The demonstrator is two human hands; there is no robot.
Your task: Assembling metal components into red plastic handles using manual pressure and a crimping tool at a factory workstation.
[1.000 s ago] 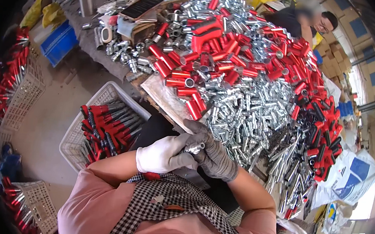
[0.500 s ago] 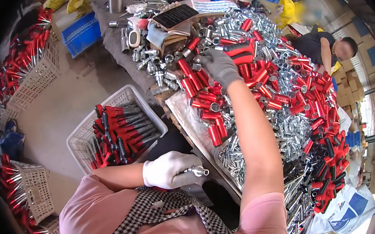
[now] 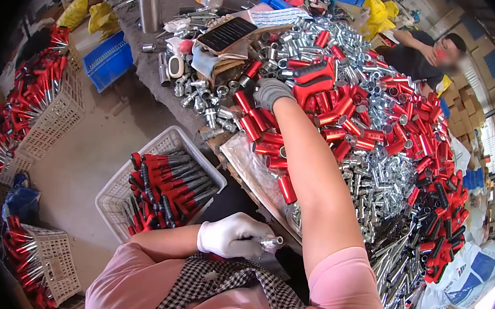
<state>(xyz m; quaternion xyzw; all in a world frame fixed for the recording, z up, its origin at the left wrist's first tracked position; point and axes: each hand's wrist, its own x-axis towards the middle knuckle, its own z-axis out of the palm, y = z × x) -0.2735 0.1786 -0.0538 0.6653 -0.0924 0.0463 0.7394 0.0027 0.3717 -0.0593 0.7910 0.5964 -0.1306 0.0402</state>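
- Two gloved hands, well apart from each other.
- Left hand (image 3: pixel 230 236), white glove: closed around a shiny metal fitting (image 3: pixel 273 242), whose hollow end pokes out right of the fingers. Checked apron (image 3: pixel 212 276) just below this hand.
- Right hand (image 3: pixel 274 94), grey knit glove: arm stretched well ahead of the left hand, fingers down among loose parts. Fingertips hidden; cannot tell whether they grip anything.
- Just right of the right hand: red-and-black handle (image 3: pixel 314 80), lying on the pile.
- Red tubes (image 3: pixel 250 128) near the right hand, on its near side and off to its right.
- Left of the right hand: silver connectors (image 3: pixel 211 115) strewn on the surface (image 3: pixel 147 64).
- Beyond them, ahead and left of the right hand: dark phone (image 3: pixel 227 34); steel flask (image 3: pixel 149 7) farther left.
- Right of the right forearm: heap of small silver pieces (image 3: pixel 376 179); long metal rods (image 3: pixel 391 272) on its nearer side.
- Left of the left hand: white basket (image 3: pixel 113 198), loaded with red-and-black tools (image 3: pixel 168 176).
- Beyond the right hand, to its right: co-worker (image 3: pixel 414 60), dark top.
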